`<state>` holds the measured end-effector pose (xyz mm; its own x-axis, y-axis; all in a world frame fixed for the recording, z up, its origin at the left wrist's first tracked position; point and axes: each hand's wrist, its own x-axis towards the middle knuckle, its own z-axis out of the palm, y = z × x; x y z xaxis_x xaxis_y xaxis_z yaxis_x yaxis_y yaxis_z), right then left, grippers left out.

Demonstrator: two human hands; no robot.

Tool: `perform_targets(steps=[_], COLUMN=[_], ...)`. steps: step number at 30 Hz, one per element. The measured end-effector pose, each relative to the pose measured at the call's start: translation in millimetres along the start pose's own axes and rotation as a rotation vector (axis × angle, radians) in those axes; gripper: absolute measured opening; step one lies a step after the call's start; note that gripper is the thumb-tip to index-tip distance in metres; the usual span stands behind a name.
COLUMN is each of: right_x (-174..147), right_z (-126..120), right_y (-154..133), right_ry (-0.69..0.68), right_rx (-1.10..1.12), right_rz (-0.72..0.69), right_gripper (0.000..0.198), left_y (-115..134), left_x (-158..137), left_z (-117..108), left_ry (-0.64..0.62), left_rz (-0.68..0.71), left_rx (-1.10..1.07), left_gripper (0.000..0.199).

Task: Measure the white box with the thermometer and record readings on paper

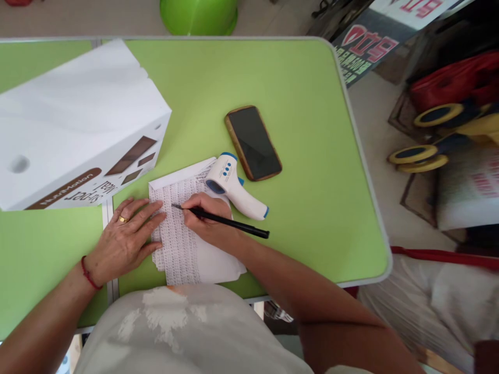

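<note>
My right hand [206,217] grips a black pen [234,223], its tip on a sheet of paper [179,254] covered in rows of small handwriting. The sheet lies on other papers, and the writing is too small to read. My left hand [128,234], with a ring and a red wrist cord, rests flat, fingertips on the paper's left edge. A white and blue infrared thermometer [237,189] lies over the paper's upper right corner. Just beyond it is a phone [254,143] in a brown case, its screen dark.
A large white box [78,114] with printed sides stands on the green table [312,156] at left. Beyond the far edge is a green tub [198,15]. On the right are a printed sign [366,44], scissors-like yellow handles [419,156] and a red bag [456,83].
</note>
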<state>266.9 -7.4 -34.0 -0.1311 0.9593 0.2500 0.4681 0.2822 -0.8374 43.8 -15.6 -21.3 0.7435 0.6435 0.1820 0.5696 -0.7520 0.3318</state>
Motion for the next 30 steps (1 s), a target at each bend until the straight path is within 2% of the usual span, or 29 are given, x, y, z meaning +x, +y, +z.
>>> perform_targets(steps=[4,8,25,30], right_x=[0.2,0.9,-0.4,-0.3], right_z=[-0.1,-1.3,1.0,0.4], right_y=[0.3,-0.2,1.4,1.4], right_ry=[0.029,-0.008,0.059,0.026], right_rx=[-0.013,-0.043,-0.01,0.017], right_rz=[0.05,0.078,0.03,0.051], right_gripper=[0.008,0.006,0.009,0.007], left_y=[0.1,-0.1,-0.1,-0.7], left_x=[0.0,-0.2,0.0,-0.8], left_z=[0.0,0.1,-0.8,-0.5], left_ry=[0.006,0.003,-0.007,-0.008], left_rz=[-0.004,-0.014,-0.022,-0.012], left_rx=[-0.011,-0.034,-0.029,-0.022], left_gripper=[0.044,0.044,0.043,0.044])
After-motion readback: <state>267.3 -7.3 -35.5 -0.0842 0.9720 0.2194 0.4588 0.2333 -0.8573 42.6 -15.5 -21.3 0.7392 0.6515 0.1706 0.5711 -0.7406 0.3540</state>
